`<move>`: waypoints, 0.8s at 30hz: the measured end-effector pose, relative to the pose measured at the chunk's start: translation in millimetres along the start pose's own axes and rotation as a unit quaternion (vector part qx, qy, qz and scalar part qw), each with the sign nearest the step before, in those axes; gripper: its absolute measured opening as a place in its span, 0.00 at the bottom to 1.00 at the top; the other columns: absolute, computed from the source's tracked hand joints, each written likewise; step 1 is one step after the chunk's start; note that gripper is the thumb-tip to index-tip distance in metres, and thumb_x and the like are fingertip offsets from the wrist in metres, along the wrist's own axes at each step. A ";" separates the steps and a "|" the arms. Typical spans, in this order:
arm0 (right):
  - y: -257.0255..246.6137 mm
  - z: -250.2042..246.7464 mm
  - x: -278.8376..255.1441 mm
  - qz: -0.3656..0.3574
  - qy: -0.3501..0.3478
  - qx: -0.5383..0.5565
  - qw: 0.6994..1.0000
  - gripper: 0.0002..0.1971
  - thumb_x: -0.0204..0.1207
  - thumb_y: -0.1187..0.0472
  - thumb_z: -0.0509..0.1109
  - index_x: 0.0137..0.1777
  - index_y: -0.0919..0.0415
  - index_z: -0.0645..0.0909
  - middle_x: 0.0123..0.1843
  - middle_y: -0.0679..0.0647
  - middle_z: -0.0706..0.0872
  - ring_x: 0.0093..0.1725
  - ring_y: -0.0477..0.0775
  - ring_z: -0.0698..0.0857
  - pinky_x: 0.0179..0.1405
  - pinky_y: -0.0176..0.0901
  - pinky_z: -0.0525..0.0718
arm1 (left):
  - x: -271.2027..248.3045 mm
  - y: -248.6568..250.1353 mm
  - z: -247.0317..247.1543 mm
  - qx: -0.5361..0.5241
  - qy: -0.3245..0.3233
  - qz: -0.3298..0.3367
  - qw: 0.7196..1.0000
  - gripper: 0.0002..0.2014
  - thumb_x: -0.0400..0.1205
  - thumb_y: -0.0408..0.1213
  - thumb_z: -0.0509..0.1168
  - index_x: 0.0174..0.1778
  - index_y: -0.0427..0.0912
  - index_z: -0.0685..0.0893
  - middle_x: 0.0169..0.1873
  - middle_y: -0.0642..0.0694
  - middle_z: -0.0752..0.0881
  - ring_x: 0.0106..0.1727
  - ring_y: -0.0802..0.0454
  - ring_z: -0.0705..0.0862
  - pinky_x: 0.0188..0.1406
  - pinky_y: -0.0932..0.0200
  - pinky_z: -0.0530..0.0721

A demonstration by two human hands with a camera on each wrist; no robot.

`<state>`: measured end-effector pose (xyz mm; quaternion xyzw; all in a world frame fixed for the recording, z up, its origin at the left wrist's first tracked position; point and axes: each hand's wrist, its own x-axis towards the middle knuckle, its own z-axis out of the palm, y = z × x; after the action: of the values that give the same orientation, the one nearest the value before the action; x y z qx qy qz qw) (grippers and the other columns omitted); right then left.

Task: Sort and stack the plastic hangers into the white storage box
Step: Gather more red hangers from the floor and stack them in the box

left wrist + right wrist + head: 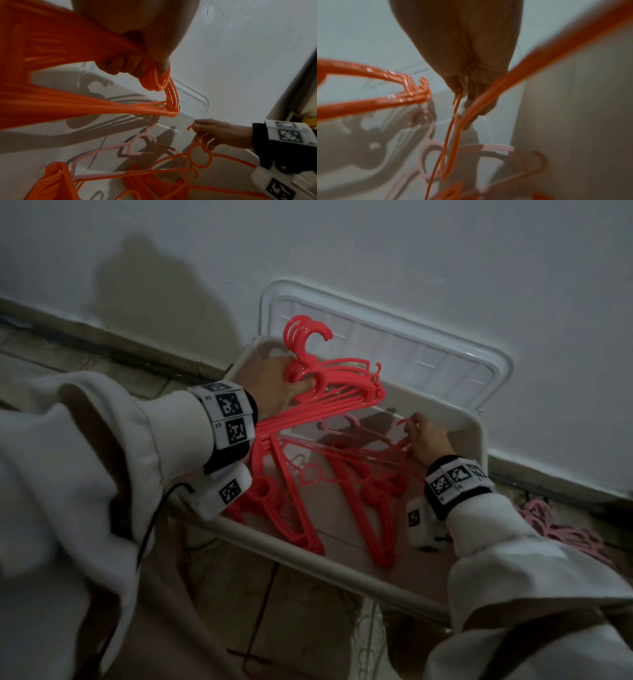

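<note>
Left hand (pixel 274 385): curled round the necks of a bunch of red hangers (pixel 339 392), gripping them together; hooks fanned upward, bars stretching down toward the near left corner of the box.
Right hand (pixel 426 441): pinching the hook of a single red hanger (pixel 199 155) between thumb and fingertips, near the far right wall of the box; blurred in the right wrist view, yet the thin hook visible between the fingers (pixel 471 86).
Box (pixel 363 571): white, open, set on the floor against the wall; both hands over it.
Lid (pixel 445 354): white, propped upright behind the box, leaning on the wall.
Red hangers in box (pixel 373 508): two loose piles lying on the bottom, one toward the left, one nearer the middle, bars pointing at the near rim.
Pink hanger in box (pixel 137 147): one pale piece lying flat near the far wall, between the two hands.
Pink pile (pixel 561 525): more pale hangers heaped on the floor, outside the box, just right of the right sleeve.
Wall (pixel 376 251): plain white, shadows of arm and hangers cast on it.
</note>
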<state>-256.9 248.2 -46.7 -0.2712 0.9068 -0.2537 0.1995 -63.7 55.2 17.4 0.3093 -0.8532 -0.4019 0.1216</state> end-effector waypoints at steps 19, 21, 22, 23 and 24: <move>-59.4 -41.9 -24.5 -0.193 -0.133 0.107 0.966 0.08 0.74 0.74 0.68 0.47 0.62 0.82 0.38 0.58 0.84 0.30 0.37 0.82 0.42 0.37 0.82 | 2.5 -6.7 -8.3 -0.086 0.008 -0.026 0.996 0.10 0.76 0.45 0.71 0.51 0.48 0.85 0.43 0.53 0.86 0.43 0.65 0.84 0.53 0.71 0.78; -67.1 -41.3 -25.9 -0.177 -0.131 0.121 0.968 0.14 0.78 0.74 0.64 0.44 0.53 0.81 0.32 0.55 0.81 0.26 0.38 0.80 0.39 0.41 0.81 | 0.9 -6.6 -4.3 -0.131 -0.009 -0.024 0.991 0.08 0.75 0.43 0.72 0.48 0.51 0.82 0.44 0.51 0.88 0.46 0.58 0.87 0.60 0.59 0.82; -70.5 -42.9 -28.0 -0.159 -0.145 0.130 0.968 0.16 0.79 0.75 0.60 0.44 0.53 0.80 0.29 0.54 0.77 0.23 0.38 0.78 0.36 0.38 0.80 | -0.3 -6.6 -3.5 -0.157 -0.011 -0.023 0.987 0.11 0.76 0.40 0.72 0.52 0.49 0.80 0.42 0.53 0.87 0.43 0.63 0.87 0.56 0.62 0.84; -73.0 -45.2 -30.6 -0.140 -0.161 0.133 0.968 0.15 0.79 0.77 0.58 0.44 0.57 0.80 0.28 0.54 0.75 0.21 0.38 0.77 0.32 0.36 0.79 | -0.6 -7.3 -3.2 -0.174 -0.010 -0.025 0.984 0.15 0.76 0.36 0.72 0.56 0.45 0.78 0.40 0.55 0.85 0.39 0.67 0.86 0.53 0.67 0.84; -74.1 -48.7 -33.2 -0.123 -0.173 0.130 0.968 0.14 0.79 0.78 0.57 0.46 0.61 0.80 0.27 0.55 0.73 0.21 0.39 0.77 0.30 0.34 0.77 | -0.4 -8.4 -3.3 -0.170 -0.010 -0.030 0.985 0.15 0.76 0.36 0.72 0.56 0.46 0.77 0.39 0.57 0.84 0.38 0.69 0.84 0.55 0.67 0.82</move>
<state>-226.7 231.4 41.4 -0.3925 0.7773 -0.3409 0.3545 -58.3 49.4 13.1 0.3058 -0.7641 -0.5473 0.1519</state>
